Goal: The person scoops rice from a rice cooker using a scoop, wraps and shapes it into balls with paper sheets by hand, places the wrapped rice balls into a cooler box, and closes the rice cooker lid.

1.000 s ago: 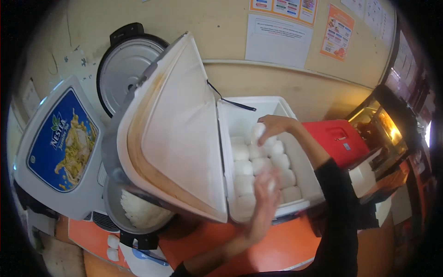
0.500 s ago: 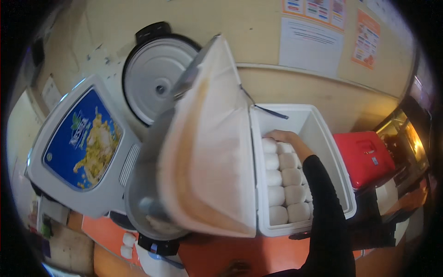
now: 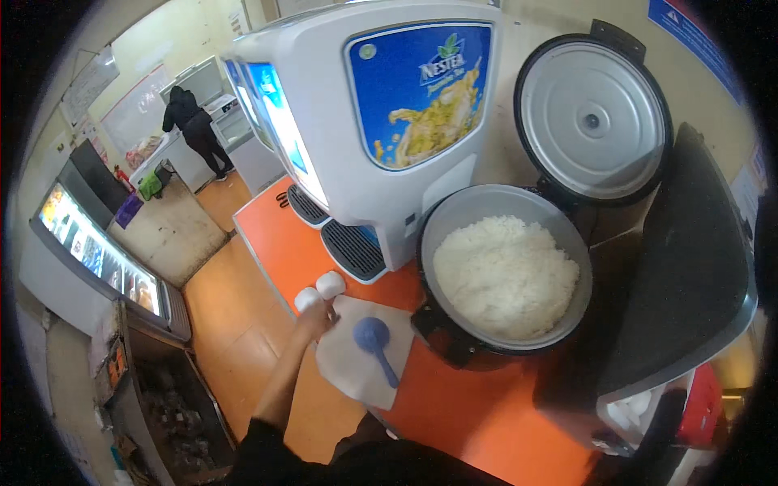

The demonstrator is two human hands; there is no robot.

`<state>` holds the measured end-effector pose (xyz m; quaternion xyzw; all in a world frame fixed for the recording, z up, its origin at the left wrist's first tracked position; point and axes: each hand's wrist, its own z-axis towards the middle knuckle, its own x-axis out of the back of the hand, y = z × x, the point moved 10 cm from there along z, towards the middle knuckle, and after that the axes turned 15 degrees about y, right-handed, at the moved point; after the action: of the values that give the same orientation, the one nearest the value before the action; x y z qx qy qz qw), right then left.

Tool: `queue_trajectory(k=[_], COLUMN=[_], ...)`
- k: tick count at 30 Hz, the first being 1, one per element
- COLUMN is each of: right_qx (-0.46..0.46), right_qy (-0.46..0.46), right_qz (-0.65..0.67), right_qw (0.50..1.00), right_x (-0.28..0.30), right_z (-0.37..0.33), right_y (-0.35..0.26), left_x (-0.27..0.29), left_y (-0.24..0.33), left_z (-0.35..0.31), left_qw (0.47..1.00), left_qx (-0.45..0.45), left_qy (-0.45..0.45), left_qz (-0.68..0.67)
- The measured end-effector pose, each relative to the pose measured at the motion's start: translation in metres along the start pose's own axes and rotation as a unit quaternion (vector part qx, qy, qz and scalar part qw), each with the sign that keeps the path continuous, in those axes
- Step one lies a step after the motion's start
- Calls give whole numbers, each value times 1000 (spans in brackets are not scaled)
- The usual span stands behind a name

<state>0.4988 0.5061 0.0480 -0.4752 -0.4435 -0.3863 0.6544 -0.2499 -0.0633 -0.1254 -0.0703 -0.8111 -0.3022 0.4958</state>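
Observation:
Two white rounded bundles, a farther one and a nearer one, sit at the left edge of the orange counter. My left hand is at the nearer bundle, its fingers curled against it; part of the grip is hidden. Beside the hand, a blue rice paddle lies on a white paper sheet. A large cooker pot holds white cooked rice. At the lower right, a dark sleeve shows by the white cooler, which has white bundles inside; my right hand is not visible.
A drink dispenser stands behind the bundles. The cooker's raised lid and the cooler's dark upright lid rise to the right. A red box is beyond the cooler. Far left, a person in dark clothes stands by a chest freezer.
My view has swung left, from the cooler to the dispenser and pot. My left hand has come into view at the nearer bundle. My right hand, earlier on bundles in the cooler, has left view.

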Motion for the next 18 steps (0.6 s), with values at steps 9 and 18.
queue_trajectory(k=[9, 18], right_qx=[-30, -25], right_qy=[204, 323], right_qz=[228, 479], right_qw=[952, 816], right_x=[216, 87], right_z=[-188, -314], right_y=[-117, -289], left_x=[6, -39], left_y=[-21, 1], left_z=[129, -2], left_qw=[964, 863], left_qx=[-139, 102], left_qy=[216, 104], left_qz=[69, -484])
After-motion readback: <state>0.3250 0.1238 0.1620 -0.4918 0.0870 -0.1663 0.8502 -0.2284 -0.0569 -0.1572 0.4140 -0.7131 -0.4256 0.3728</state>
